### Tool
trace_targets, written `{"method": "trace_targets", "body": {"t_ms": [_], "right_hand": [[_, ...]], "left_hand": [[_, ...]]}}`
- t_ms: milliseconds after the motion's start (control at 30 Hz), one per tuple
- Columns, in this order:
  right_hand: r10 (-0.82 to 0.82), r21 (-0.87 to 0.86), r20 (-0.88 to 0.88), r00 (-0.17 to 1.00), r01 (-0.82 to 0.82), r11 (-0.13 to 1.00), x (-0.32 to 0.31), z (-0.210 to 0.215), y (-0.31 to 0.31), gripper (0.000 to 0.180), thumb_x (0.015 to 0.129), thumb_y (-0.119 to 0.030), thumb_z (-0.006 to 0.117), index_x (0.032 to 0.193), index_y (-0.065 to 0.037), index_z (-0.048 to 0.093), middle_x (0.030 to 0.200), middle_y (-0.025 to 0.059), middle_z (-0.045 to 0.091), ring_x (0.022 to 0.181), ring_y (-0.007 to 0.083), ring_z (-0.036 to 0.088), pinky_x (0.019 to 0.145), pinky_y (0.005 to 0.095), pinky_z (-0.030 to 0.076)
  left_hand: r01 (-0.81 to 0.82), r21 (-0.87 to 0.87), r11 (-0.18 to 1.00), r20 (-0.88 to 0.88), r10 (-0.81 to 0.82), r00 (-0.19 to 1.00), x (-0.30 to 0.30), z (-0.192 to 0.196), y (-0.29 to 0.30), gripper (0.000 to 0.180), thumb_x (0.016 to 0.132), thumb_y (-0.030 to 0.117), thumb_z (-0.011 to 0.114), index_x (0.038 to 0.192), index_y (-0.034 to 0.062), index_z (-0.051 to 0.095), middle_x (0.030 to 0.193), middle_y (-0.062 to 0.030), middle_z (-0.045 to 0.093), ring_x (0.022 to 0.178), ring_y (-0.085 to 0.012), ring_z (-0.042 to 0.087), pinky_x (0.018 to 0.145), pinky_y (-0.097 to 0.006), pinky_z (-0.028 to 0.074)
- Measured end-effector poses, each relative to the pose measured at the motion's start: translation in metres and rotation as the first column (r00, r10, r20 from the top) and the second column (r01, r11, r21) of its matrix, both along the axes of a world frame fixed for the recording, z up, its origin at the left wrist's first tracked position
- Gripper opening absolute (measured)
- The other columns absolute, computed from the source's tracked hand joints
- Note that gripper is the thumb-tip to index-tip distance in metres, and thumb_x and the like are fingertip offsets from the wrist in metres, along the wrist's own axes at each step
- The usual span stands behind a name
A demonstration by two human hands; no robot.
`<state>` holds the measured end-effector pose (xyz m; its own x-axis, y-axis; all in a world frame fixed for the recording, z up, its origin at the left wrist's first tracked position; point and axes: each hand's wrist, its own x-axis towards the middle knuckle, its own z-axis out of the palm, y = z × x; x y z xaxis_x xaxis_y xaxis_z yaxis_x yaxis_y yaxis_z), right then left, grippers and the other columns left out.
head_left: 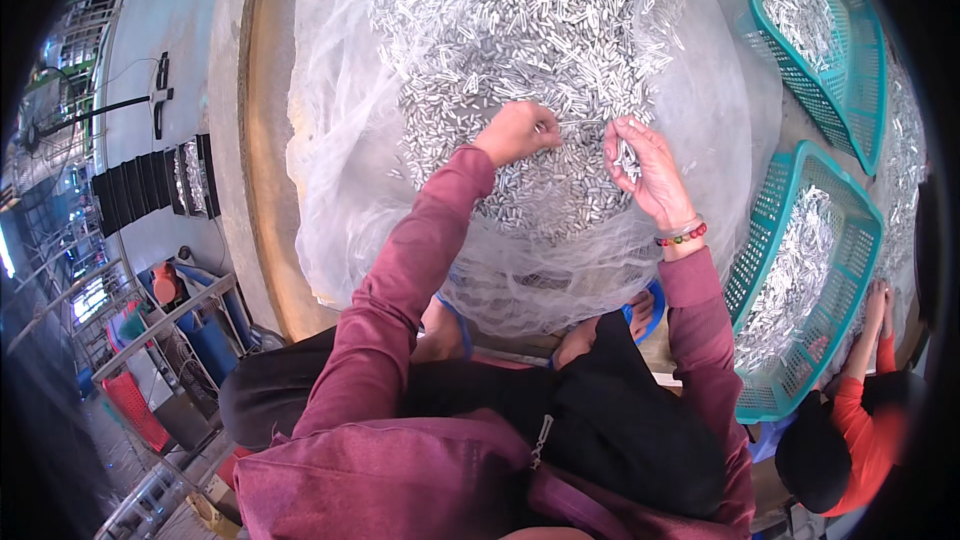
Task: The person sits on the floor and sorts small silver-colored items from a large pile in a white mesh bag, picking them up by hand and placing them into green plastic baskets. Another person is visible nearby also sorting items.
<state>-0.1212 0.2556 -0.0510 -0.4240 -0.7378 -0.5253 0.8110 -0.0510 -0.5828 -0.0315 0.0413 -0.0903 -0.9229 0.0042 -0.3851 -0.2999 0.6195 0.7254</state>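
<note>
A large heap of small silvery metal pins [520,0] lies on translucent white netting [340,180] in front of me. Over the heap's near part, my left hand [518,133] is closed in a pinch. What its fingertips grip is too small to make out. A thin light line shows in the gap between my two hands. My right hand [648,168], a beaded bracelet at its wrist, is curled around several of the same pins, with thumb and forefinger pressed together toward the left hand.
To the right stand two green plastic baskets, a near one [868,240] and a far one [815,105], both holding silvery pieces. Another person in an orange top [865,430] works at the lower right. A metal-framed rack [165,325] is at left. My feet in blue sandals flank the netting's near edge.
</note>
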Motion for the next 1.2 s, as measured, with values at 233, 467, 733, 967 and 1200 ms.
{"method": "trace_targets", "body": {"t_ms": [233,467,733,967,1200], "right_hand": [[-0.057,-0.189,0.569,0.820,0.198,0.962,0.019,-0.027,-0.010,0.040,0.092,-0.014,0.046,0.124,0.010,0.045,0.104,0.0212,0.058,0.097,0.0324,0.059,0.093,0.0468,0.049],[-0.105,-0.151,0.600,0.793,0.241,0.959,0.025,-0.016,-0.007,0.043,0.094,-0.020,0.044,0.126,0.009,0.045,0.116,0.0218,0.055,0.110,0.0359,0.054,0.100,0.0509,0.043],[0.021,-0.469,0.603,0.797,0.333,0.818,0.013,-0.005,0.004,0.040,0.094,-0.024,0.045,0.121,0.005,0.048,0.118,0.0201,0.055,0.106,0.0335,0.057,0.085,0.0409,0.054],[-0.200,-0.539,0.376,0.905,0.390,0.747,-0.032,0.069,0.102,0.039,0.096,-0.021,0.040,0.119,0.010,0.047,0.116,0.0258,0.051,0.100,0.0384,0.056,0.073,0.0430,0.059],[-0.722,-0.194,-0.174,0.670,0.696,0.692,0.005,0.167,0.262,0.044,0.096,-0.020,0.043,0.129,0.008,0.039,0.113,0.0247,0.053,0.096,0.0371,0.060,0.079,0.0454,0.059]], "left_hand": [[-0.328,0.532,0.781,0.319,0.174,0.932,0.010,0.040,-0.020,0.020,0.082,0.013,0.071,0.096,0.0013,0.063,0.090,-0.0012,0.064,0.087,-0.0092,0.057,0.080,-0.023,0.044],[-0.066,0.010,0.998,-0.136,0.067,0.988,-0.003,0.087,0.001,0.015,0.075,0.008,0.071,0.087,0.0035,0.065,0.086,-0.0103,0.065,0.079,-0.0200,0.064,0.073,-0.031,0.049],[0.023,-0.160,0.987,-0.569,-0.111,0.815,-0.014,0.122,0.054,0.023,0.080,0.018,0.067,0.096,0.0019,0.065,0.087,-0.0144,0.064,0.078,-0.0304,0.064,0.069,-0.037,0.050],[0.153,-0.356,0.922,0.202,-0.084,0.976,0.034,0.039,0.050,0.039,0.078,0.037,0.071,0.089,0.0025,0.058,0.079,-0.0206,0.062,0.077,-0.0350,0.064,0.065,-0.044,0.050],[0.109,-0.353,0.929,-0.007,-0.119,0.993,0.066,-0.029,0.070,0.028,0.078,0.018,0.070,0.089,-0.0018,0.053,0.078,-0.0226,0.061,0.072,-0.0400,0.061,0.062,-0.046,0.048]]}}
